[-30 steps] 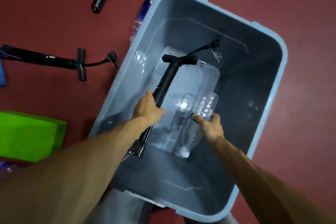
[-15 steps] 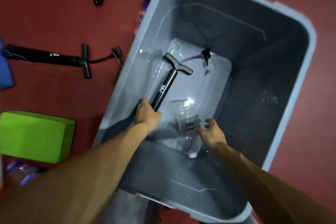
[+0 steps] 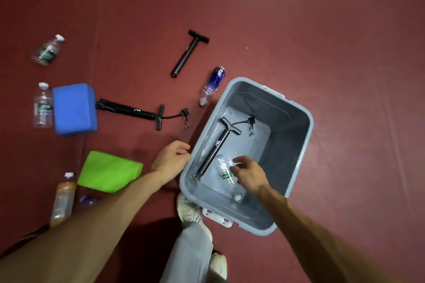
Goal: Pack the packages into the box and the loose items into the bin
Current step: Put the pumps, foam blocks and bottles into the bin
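Head view: the black T-handled pump (image 3: 215,153) and clear plastic bottle (image 3: 222,166) now lie in the grey plastic bin (image 3: 285,149), both hands having let go, left hand (image 3: 171,159) outside the rim, right hand (image 3: 249,173) above the bottle, each grip released, free for more loose items.

A dark red floor (image 3: 299,18) carries an upright grey bin (image 3: 287,145). Left of it lie a black pump with a hose (image 3: 131,111), a second pump (image 3: 187,54) farther off, and a blue-labelled bottle (image 3: 212,85) near the bin. There is also a blue block (image 3: 73,108) touching a clear bottle (image 3: 42,105), a green block (image 3: 108,171), another clear bottle (image 3: 47,50) and an orange-tinted bottle (image 3: 63,199).
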`<state>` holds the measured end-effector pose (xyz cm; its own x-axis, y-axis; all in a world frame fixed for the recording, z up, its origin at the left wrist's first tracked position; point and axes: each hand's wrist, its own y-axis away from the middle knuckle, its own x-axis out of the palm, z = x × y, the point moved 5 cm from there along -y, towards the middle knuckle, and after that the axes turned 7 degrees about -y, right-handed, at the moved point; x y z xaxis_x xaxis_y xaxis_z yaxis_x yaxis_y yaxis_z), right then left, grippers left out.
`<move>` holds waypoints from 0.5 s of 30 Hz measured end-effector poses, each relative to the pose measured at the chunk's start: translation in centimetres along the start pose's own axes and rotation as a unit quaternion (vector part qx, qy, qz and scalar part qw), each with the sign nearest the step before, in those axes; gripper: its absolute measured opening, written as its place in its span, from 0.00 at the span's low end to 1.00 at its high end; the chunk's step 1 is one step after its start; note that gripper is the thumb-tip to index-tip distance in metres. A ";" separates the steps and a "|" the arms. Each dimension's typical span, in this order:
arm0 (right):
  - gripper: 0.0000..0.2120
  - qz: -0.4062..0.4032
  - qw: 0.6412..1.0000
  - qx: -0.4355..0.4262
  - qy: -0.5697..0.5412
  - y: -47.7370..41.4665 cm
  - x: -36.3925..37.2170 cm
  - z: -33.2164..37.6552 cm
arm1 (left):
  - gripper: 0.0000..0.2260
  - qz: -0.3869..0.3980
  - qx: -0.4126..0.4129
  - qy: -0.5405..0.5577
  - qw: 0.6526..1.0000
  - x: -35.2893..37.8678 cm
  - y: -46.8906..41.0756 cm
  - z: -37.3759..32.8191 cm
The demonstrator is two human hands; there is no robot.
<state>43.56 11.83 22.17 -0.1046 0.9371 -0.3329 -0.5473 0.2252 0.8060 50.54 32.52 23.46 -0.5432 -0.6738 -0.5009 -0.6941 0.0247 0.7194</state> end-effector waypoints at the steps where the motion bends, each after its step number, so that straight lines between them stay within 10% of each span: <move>1: 0.16 0.007 1.000 -0.008 -0.003 1.3 0.8 0.4 | 0.12 -0.016 -0.007 0.006 1.000 -1.4 1.4 1.1; 15: 0.06 0.102 0.989 -0.103 0.007 14.7 14.4 3.9 | 0.08 -0.158 -0.096 0.111 0.976 -12.3 20.6 19.7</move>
<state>37.22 29.69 31.16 -0.2419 0.9532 -0.1812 -0.6707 -0.0293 0.7412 33.65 55.85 34.95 -0.1855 -0.7692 -0.6115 -0.6978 -0.3350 0.6331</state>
